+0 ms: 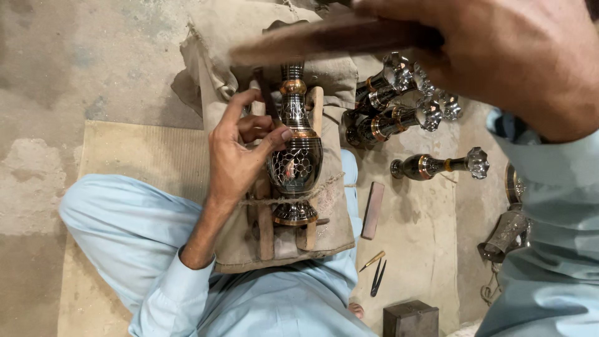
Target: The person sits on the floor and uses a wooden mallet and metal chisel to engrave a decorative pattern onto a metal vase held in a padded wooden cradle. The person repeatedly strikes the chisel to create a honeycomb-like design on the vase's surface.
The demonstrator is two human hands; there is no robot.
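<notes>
A dark engraved metal vase (pixel 296 159) with copper bands lies on a wooden cradle (pixel 266 234) wrapped in burlap (pixel 340 228), resting over my lap. My left hand (pixel 240 156) presses on the vase's belly, thumb on the pattern, and pinches a thin dark chisel (pixel 263 93) against the vase's neck. My right hand (pixel 505 56) is raised close to the camera at the top right. It is closed on a blurred wooden mallet (pixel 324 37) that reaches left above the vase's neck.
Several similar vases (pixel 399 100) lie piled to the right, one more (pixel 437 165) apart. A flat sharpening stone (pixel 373 209), small pointed tools (pixel 376 269) and a dark block (pixel 410 318) sit on the floor. Metal pieces (pixel 508 231) lie far right; a mat (pixel 143 156) lies left.
</notes>
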